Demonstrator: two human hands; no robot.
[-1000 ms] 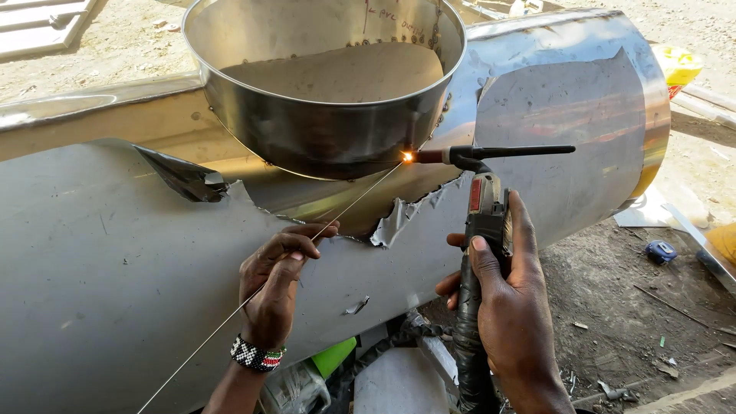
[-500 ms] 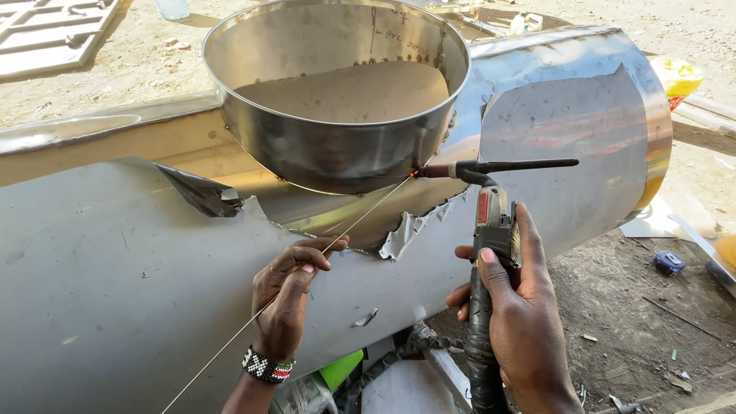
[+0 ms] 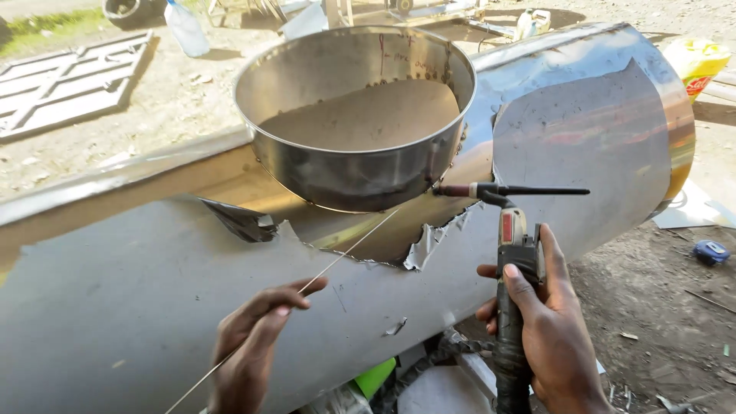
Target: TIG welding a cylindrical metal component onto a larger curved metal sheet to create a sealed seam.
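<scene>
- Welding torch point(image 3: 512, 253): held upright in the right hand point(image 3: 548, 337), fingers wrapped around the handle and thumb laid along its front. The torch head sits crosswise at the top, its nozzle pointing left and touching or just beside the lower right edge of the metal ring point(image 3: 356, 115).
- Filler rod point(image 3: 337, 261): a thin wire pinched between the thumb and fingertips of the left hand point(image 3: 253, 345). It runs diagonally from the lower left up to the seam under the ring, its tip near the torch nozzle.
- Metal ring: a short, open steel collar standing on top of the large steel tank point(image 3: 138, 307), which lies on its side.
- Protective film point(image 3: 429, 241): torn and peeled back from the tank around the ring, leaving bare shiny metal.
- Surroundings: dirt ground point(image 3: 667, 307), a plastic bottle point(image 3: 186, 29) and a metal grille point(image 3: 69, 80) behind the tank.
</scene>
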